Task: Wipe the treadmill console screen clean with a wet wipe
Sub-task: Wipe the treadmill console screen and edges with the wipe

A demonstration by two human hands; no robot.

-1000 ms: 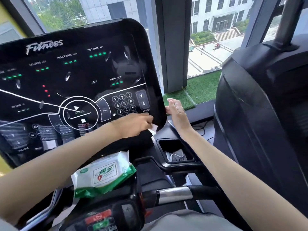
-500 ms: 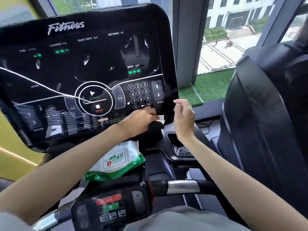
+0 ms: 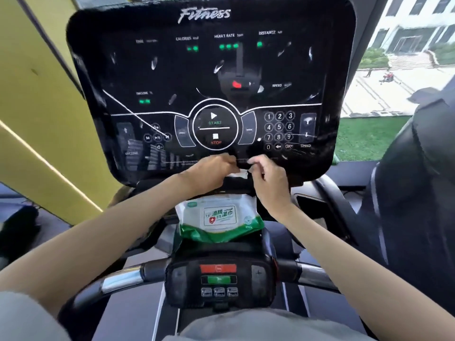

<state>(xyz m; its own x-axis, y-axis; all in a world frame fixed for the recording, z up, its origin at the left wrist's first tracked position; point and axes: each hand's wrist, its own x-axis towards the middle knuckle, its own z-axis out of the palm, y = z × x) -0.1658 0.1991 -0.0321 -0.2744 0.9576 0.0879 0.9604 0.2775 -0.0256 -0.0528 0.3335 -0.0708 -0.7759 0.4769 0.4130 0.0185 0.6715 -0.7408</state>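
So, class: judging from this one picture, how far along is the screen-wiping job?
Done: a wipe is out of the pack. In hand: the left hand and right hand hold it between them at the screen's lower edge, apparently unfolding it. Left: nearly all the wiping, since pale smudges still dot the glass.

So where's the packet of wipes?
In the head view, the packet of wipes sits centre, just below both hands, under the console screen and above the handlebar's button panel.
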